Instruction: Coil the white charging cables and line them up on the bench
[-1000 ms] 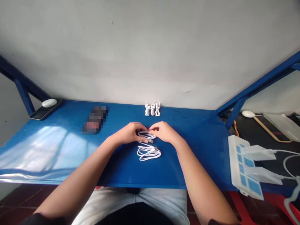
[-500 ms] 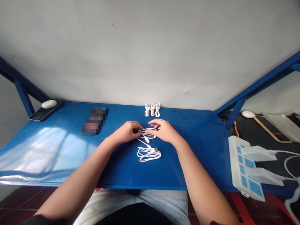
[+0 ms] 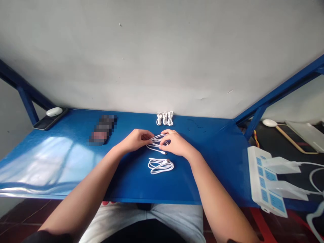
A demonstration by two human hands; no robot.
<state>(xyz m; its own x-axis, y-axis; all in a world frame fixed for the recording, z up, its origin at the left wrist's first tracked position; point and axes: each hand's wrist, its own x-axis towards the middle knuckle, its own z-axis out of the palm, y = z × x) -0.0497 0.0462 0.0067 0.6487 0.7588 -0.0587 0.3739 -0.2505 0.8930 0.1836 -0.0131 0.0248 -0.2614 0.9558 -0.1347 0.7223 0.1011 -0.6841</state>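
My left hand (image 3: 135,140) and my right hand (image 3: 176,143) meet over the middle of the blue table (image 3: 215,168). Between them they grip a looped white cable (image 3: 155,143), each hand's fingers closed on one end of the loops. A plug end of that cable hangs down toward the table. A second white cable (image 3: 160,165) lies loosely coiled on the table just in front of my hands. Three small bundled white cables (image 3: 164,118) stand in a row at the back edge, against the grey wall.
A dark blurred object (image 3: 102,129) lies left of my hands. A black phone with a white case on it (image 3: 49,118) sits at the far left corner. A white power strip (image 3: 265,184) with chargers plugged in lies at the right edge.
The cable in my hands has been gathered into tighter loops and lifted slightly off the table. Its loose tail has pulled away from the coiled cable in front.
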